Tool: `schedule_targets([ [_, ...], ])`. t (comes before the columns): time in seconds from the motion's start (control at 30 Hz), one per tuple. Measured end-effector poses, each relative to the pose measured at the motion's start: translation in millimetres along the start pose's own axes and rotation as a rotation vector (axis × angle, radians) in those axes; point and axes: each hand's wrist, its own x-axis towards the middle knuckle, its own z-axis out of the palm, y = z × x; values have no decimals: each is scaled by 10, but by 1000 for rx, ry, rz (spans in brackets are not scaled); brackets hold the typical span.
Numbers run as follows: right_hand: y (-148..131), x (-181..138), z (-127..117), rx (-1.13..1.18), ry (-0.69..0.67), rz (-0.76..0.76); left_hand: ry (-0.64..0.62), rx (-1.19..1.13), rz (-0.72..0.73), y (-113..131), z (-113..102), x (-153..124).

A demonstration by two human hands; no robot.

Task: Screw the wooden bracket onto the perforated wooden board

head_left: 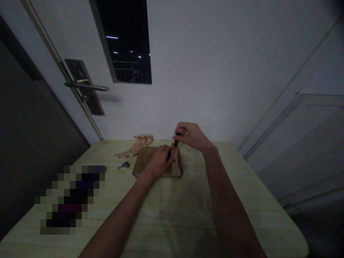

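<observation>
My right hand (191, 137) pinches the black handle of a screwdriver (176, 140), held almost upright with its tip pointing down. Below the tip lies a pale, curved wooden piece (176, 167) along the right side of a brown cardboard block (143, 161). My left hand (160, 161) rests on the cardboard, its fingers closed against the wooden piece close to the screwdriver tip. Something dark shows between those fingers, too small to name. Whether a screw sits under the tip is too dim to see.
Several similar curved wooden pieces (141, 143) lie behind the cardboard at left. A small pile of screws (125, 165) is left of it. A blurred-out dark item (77, 193) lies on the pale wooden table (150, 229). A white door with a metal handle (88, 87) stands behind.
</observation>
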Motion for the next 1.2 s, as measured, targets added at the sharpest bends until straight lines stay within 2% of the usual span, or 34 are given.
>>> schedule_targets([
  [0.2,-4,-7,8,54,-30,-16,5,9,-4,7,0,2],
  [0.4,-28,-18,-23,105,4,-45,2,-24,-2,-4,9,-8],
  [0.5,-26,-14,-32,121,-34,-22,-5,-24,-12,1,2,-8],
  [0.8,45,-24,-31,21,-109,-73,-1,-14,-2,16,-6,-10],
  [1.2,-28,-1,-22,154,-82,10,5,-11,-5,6,8,5],
])
